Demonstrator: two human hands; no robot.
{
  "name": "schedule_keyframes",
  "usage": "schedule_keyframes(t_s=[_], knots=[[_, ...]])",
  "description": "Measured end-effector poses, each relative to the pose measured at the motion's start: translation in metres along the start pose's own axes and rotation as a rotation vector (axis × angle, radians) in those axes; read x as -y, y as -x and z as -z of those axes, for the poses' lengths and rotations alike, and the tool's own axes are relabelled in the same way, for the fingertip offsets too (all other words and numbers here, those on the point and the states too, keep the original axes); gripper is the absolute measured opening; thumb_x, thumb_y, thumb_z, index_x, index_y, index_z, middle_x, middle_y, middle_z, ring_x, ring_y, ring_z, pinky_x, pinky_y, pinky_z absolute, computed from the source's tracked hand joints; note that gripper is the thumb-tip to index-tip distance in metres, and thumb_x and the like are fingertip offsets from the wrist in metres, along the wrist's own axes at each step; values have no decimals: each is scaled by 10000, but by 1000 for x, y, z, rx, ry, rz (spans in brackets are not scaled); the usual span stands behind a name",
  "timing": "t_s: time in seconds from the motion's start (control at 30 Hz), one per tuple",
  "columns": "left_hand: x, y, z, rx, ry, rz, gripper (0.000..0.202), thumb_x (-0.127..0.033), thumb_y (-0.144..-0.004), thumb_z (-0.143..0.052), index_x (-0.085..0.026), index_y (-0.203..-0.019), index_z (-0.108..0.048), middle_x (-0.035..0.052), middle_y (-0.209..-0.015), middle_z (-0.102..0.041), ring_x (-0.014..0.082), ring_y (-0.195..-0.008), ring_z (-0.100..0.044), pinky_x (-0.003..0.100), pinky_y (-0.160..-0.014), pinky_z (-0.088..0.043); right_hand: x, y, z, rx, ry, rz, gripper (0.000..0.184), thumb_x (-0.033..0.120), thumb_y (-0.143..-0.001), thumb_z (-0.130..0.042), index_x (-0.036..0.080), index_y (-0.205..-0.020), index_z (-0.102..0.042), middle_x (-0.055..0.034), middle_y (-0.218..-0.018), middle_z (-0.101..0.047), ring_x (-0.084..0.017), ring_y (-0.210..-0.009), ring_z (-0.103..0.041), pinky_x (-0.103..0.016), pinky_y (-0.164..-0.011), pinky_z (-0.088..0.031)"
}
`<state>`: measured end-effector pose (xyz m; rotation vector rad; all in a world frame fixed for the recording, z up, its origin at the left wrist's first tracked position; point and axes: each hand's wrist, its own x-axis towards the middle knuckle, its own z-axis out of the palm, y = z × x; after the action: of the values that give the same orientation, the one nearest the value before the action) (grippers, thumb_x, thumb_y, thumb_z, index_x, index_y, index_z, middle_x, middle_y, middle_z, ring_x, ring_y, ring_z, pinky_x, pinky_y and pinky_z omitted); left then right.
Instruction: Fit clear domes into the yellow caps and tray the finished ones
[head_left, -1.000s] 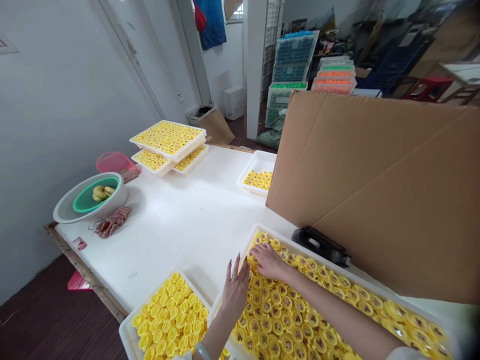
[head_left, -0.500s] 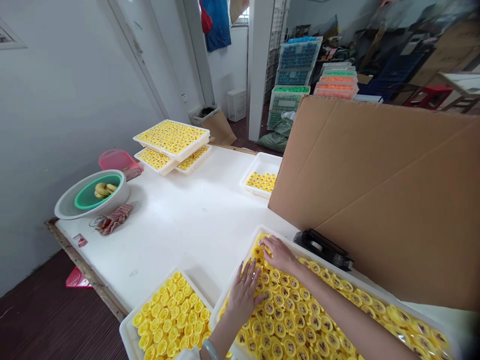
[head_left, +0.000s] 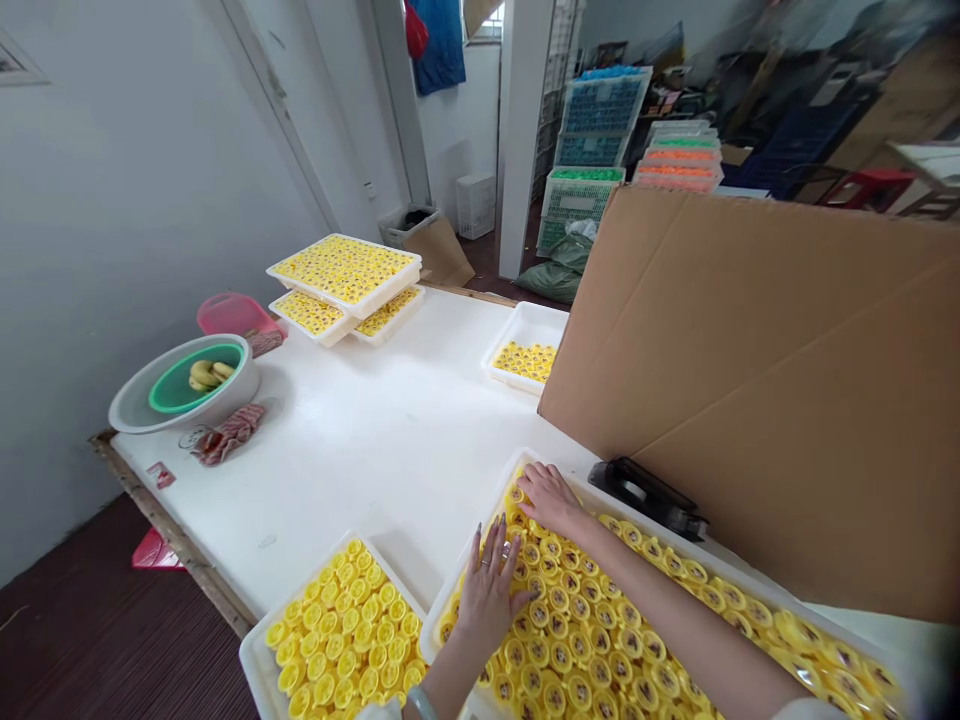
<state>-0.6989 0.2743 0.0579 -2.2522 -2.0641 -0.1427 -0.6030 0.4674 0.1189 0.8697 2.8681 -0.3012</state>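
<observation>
A large white tray (head_left: 480, 540) in front of me is filled with round yellow plastic caps (head_left: 559, 655), many with a small printed picture on top. My left hand (head_left: 489, 585) lies over its left side, fingers stretched out and slightly spread, resting on the caps and holding nothing visible. At the tray's far corner my right hand (head_left: 551, 498) has its fingers bent down, with thumb and fingertips around a yellow cap (head_left: 517, 494). Its fingertips are partly hidden. Left of this tray stands a second white tray (head_left: 259, 645) of yellow caps without visible pictures.
A tape dispenser (head_left: 649, 497) lies beside the large tray, before a tall cardboard sheet (head_left: 750, 380). Farther back are a partly filled tray (head_left: 525, 312) and stacked full trays (head_left: 341, 270). Bowls with bananas (head_left: 202, 376) and a striped cloth (head_left: 234, 432) sit at the left.
My right hand has shifted slightly at the far corner, its fingers lower over the caps. My left hand stays nearly in place. The view has moved a little.
</observation>
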Motion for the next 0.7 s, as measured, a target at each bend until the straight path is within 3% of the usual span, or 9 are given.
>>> schedule_keyframes(t_s=[0.17, 0.27, 0.37, 0.47, 0.7], knots=[[3, -2, -2, -3, -5, -3, 732, -541, -927, -453, -112, -1498, -291, 172, -1545, -342, 324, -1432, -300, 551, -1143, -280, 13, 12, -6, 29, -94, 108, 230, 360, -916, -611, 173, -1044, -647, -57, -1122, -645, -227, -1068, -594, -464, -934, -467], [9, -5, -2, -1, -8, -50, 697, -567, -934, -421, -107, -1456, -379, 143, -1528, -386, 294, -1426, -322, 517, -1154, -287, 7, 18, 0, 13, -129, 108, 258, 346, -892, -637, 189, -1096, -638, -56, -1156, -630, -233, -1103, -571, -447, -938, -456], [15, -7, -1, -2, -13, -68, 723, -627, -920, -400, -117, -1433, -419, 140, -1536, -370, 304, -1424, -323, 527, -1147, -296, -11, 23, 9, -25, -105, -1, 293, 320, -901, -618, 188, -1162, -608, -70, -1169, -618, -239, -1122, -554, -443, -945, -446], [15, -8, 1, -4, -14, -69, 772, -672, -901, -388, -106, -1424, -431, 150, -1549, -340, 319, -1434, -296, 538, -1143, -299, -23, 24, 13, -33, -36, -138, 257, 352, -922, -588, 179, -1109, -620, -76, -1134, -627, -243, -1097, -567, -472, -953, -440], [13, -7, 2, -15, -22, -75, 779, -667, -897, -408, -95, -1424, -434, 156, -1520, -392, 326, -1413, -337, 545, -1132, -309, -14, 13, 4, 16, 1, -223, 263, 368, -936, -581, 204, -1137, -623, -82, -1242, -602, -234, -1112, -576, -480, -974, -450]])
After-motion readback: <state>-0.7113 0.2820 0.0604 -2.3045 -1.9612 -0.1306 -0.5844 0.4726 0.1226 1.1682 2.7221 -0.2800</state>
